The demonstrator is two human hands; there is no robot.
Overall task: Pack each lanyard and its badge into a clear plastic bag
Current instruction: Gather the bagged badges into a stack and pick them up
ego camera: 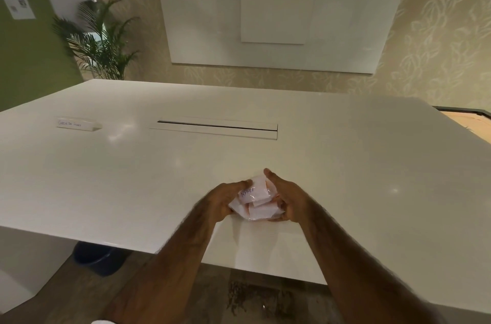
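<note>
Both forearms are reaching forward over the near table edge, with the left hand (224, 201) and right hand (291, 203) gripping a small stack of clear plastic bags (261, 211) between them, fingers curling round its sides. The bags are holding white badges (251, 192) and orange lanyards (247, 211). The stack is sitting just above or on the white table (159, 177); a cable slot (215, 128) is lying beyond the hands.

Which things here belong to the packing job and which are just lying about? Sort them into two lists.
Belongs to the job:
- bundle of clear bags, with white badges and orange lanyard inside
- left hand and right hand, both gripping the bundle

Just lying about:
- sign holder on the table
- cable hatch
- potted plant
- whiteboard
- dark bin under the table
</note>
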